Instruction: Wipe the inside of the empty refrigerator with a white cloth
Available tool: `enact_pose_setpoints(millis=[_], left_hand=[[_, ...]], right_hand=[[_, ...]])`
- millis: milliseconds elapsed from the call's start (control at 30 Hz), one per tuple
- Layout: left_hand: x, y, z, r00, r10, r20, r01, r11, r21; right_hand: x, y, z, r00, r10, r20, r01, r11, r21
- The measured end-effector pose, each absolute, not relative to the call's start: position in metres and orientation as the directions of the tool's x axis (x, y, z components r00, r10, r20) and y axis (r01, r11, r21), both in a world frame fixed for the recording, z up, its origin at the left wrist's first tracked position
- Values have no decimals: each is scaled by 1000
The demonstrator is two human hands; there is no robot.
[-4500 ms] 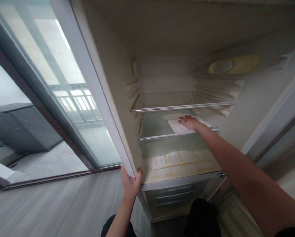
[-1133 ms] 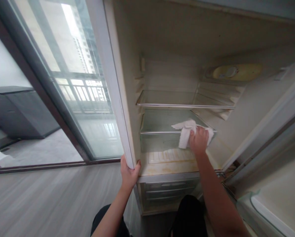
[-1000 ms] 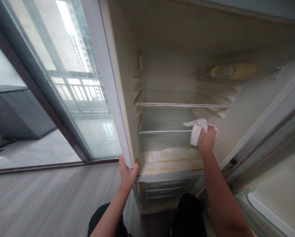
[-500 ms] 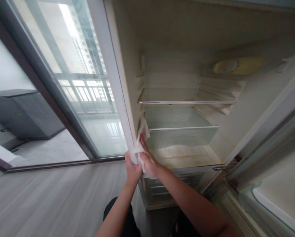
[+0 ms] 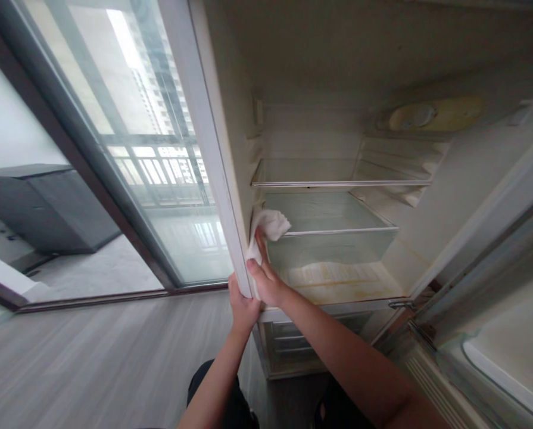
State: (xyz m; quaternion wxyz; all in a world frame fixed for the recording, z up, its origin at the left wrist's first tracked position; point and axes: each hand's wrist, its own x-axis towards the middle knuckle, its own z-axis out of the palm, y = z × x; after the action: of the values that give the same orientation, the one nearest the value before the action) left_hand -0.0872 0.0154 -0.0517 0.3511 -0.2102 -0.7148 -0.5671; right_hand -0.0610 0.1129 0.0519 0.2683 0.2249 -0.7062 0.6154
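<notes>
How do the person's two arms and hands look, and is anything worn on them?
Both forearms are bare up to the frame edge: no sleeves, gloves, watch or rings are visible. The left hand and right hand are bare too. Below the arms, dark clothing covers the legs.

Both forearms are bare with no sleeves in view, and the legs below wear dark trousers point(image 5: 221, 399).
</notes>
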Motion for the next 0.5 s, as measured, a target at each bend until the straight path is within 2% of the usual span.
enact_pose_setpoints(millis=[133, 233, 333, 433, 500], left_hand=[[-85, 15, -51, -701, -101, 706, 660, 280, 697], [-86, 13, -52, -711, -94, 697, 649, 294, 702], [-89, 12, -53, -685, -95, 722, 668, 313, 675], [-89, 12, -51, -669, -92, 737, 677, 331, 657], [-87, 13, -48, -679, -108, 726, 661, 340, 669]], right_hand=[[-48, 119, 4, -850, -25, 527, -524, 147, -839], [-46, 124, -11, -871, 19, 491, -490, 42, -871], [-46, 130, -19, -881, 73, 468, -468, 29, -884], [-43, 139, -28, -892, 96, 442, -431, 113, -895], [-39, 143, -34, -898, 25, 439, -412, 301, -860]])
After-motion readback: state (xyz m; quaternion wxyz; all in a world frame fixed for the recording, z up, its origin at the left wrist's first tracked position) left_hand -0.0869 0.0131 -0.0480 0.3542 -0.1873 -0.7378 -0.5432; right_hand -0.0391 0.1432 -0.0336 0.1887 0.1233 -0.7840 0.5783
